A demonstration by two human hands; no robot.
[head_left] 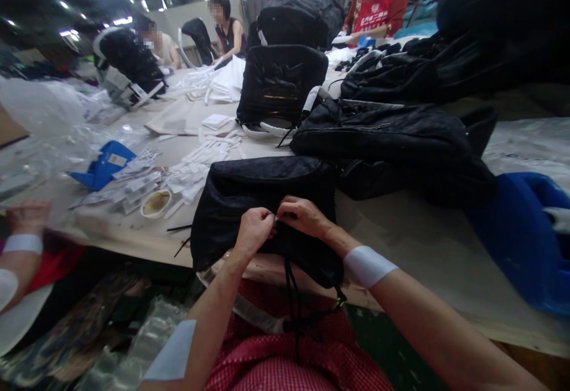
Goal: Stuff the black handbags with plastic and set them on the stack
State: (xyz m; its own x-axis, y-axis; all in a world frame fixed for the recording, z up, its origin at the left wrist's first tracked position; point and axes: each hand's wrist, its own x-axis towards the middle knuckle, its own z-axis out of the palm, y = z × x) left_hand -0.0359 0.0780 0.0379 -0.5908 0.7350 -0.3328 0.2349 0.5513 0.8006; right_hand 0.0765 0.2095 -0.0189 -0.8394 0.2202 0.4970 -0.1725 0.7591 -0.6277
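A black leather-like bag point(262, 192) lies in front of me at the table's near edge, its dark cords and strap hanging down toward my lap. Over the middle of the bag, my left hand point(256, 229) and my right hand point(305, 216) meet with fingertips almost touching. Both are closed in a pinch. A tiny pale spot shows between the fingertips, too small to name. Pale bands are wrapped on both my forearms.
Left of the bag are a round tub point(155, 203), white paper strips point(196, 168) and a blue bin point(104, 162). More black bags point(378, 132) lie behind, with a large blue bin point(525, 236) at right. A co-worker's hand point(29, 216) rests at far left; other people sit across.
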